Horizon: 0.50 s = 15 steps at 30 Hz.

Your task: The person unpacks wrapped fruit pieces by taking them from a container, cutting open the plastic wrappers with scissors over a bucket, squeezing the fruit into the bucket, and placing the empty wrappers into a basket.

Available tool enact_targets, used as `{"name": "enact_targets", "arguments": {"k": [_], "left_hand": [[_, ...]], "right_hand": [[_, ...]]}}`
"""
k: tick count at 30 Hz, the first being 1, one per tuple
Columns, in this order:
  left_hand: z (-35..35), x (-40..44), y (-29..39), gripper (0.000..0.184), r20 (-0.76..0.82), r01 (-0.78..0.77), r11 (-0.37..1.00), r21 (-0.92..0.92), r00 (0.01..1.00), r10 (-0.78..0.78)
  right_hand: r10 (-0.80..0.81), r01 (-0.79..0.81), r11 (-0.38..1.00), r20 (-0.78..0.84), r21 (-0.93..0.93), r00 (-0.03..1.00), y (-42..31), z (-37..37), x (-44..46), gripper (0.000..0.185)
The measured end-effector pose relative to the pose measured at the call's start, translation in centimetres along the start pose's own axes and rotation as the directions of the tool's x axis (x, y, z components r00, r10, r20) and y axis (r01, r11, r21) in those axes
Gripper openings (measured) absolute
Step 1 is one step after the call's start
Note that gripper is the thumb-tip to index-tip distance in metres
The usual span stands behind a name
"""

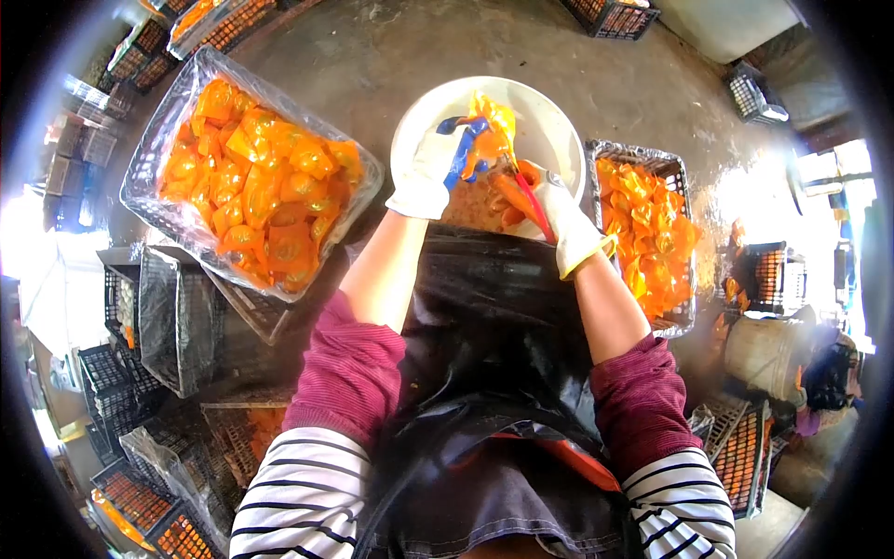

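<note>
Currently, the L hand [440,160], gloved in white w/ blue at the fingers, is pinching an orange piece [494,138] up over a white bowl [559,126]. The R hand [551,194], gloved in white w/ orange at the fingers, is curling round a slim red tool [534,202], which is pointing up toward the piece; tool type & exact contact aren't showing clearly. Good handling is prob. a matter of gripping the slick piece firmly, angling the tool away from the L hand, making short, controlled strokes & working over the bowl.

Count: 2 hands, 1 held piece (poss. more; folds are overlapping), 1 tool, 1 bowl. 2 crates are flanking the bowl: a plastic-lined L crate [149,177] & an R crate [644,156]. Both are holding many orange pieces [270,186], overlapping too much for an exact no.
</note>
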State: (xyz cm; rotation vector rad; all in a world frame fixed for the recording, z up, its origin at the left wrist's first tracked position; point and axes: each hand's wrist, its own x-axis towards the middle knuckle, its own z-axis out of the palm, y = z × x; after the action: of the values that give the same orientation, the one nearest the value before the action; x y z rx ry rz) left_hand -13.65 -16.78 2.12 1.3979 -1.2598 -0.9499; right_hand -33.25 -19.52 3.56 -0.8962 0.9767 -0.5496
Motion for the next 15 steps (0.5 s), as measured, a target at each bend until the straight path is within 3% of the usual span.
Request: {"name": "enact_targets", "arguments": {"k": [2, 4, 5, 8, 9, 11, 12, 13, 15], "left_hand": [[-0.1, 0.3, 0.6, 0.052, 0.051, 0.190, 0.965, -0.183, 0.982, -0.184], [0.0, 1.4, -0.2, 0.056, 0.189, 0.425, 0.727, -0.540, 0.902, -0.387], [0.4, 0.9, 1.5, 0.057, 0.086, 0.199, 0.925, -0.323, 0.980, -0.180], [0.6, 0.0, 5.6, 0.054, -0.043, 0.417, 0.897, 0.144, 0.909, -0.416], [0.4, 0.3, 3.3, 0.048, -0.031, 0.091, 0.879, 0.468, 0.996, -0.087], [1.3, 0.9, -0.2, 0.039, -0.064, 0.108, 0.992, 0.064, 0.993, -0.104], [1.4, 1.3, -2.0, 0.035, -0.102, 0.096, 0.986, -0.137, 0.989, -0.110], [2.4, 3.0, -5.7, 0.036, -0.220, -0.105, 0.986, -0.131, 0.973, 0.074], [-0.2, 1.0, -3.6, 0.038, -0.244, -0.222, 0.952, -0.212, 0.955, 0.168]], "right_hand": [[-0.077, 0.085, 0.967, 0.043, -0.239, 0.996, 0.2, -0.5, 0.4, 0.030], [-0.153, 0.141, 0.870, 0.013, -0.473, 0.988, 0.6, -1.3, 1.2, 0.028], [-0.191, 0.158, 0.799, 0.004, -0.580, 0.982, 1.0, -1.8, 1.6, 0.027], [-0.307, 0.191, 0.653, -0.025, -0.733, 0.952, 0.7, -1.4, 1.3, 0.024], [-0.321, 0.147, 0.562, -0.051, -0.814, 0.946, -0.3, -0.3, 0.3, 0.023], [-0.523, 0.343, 0.658, -0.079, -0.671, 0.849, 4.1, -3.6, 4.1, 0.027], [-0.523, 0.408, 0.754, -0.094, -0.515, 0.847, 3.7, -3.2, 4.0, 0.028], [-0.522, 0.462, 0.819, -0.109, -0.340, 0.846, 3.2, -2.7, 3.8, 0.030], [-0.210, 0.214, 0.975, -0.080, 0.052, 0.975, 1.8, -2.6, 2.8, 0.038]]}}
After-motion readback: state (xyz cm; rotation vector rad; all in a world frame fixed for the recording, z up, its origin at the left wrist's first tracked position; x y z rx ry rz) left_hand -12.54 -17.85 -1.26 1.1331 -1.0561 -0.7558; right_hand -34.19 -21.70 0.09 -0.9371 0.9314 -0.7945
